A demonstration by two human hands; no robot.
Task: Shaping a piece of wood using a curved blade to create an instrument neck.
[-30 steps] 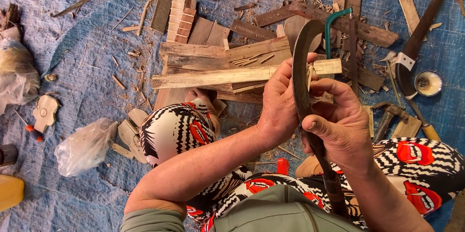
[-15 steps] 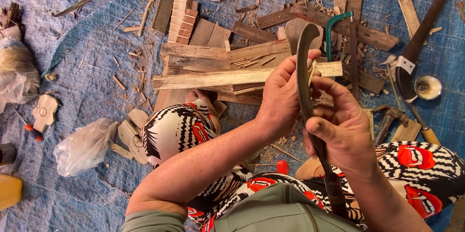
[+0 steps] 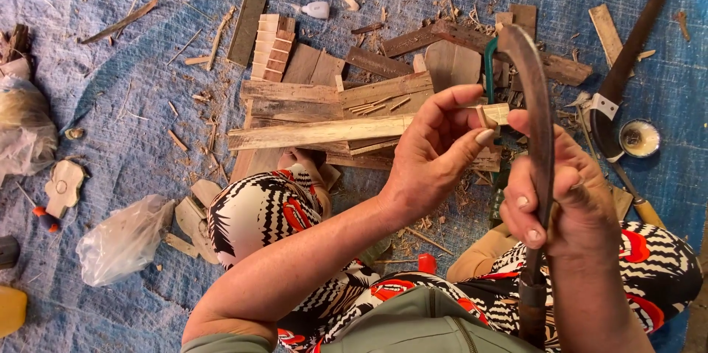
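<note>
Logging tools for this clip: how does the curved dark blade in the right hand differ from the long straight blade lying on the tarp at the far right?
The curved dark blade hooks at its tip; the long straight blade runs straight. The curved one stands upright in the right hand; the straight one lies untouched on the blue tarp. Both are dark and narrow.

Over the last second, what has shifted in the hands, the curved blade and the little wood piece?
The left hand has slid its small wood piece away from the curved blade, opening a gap. The right hand still grips the blade upright; the planks lie unchanged.
</note>
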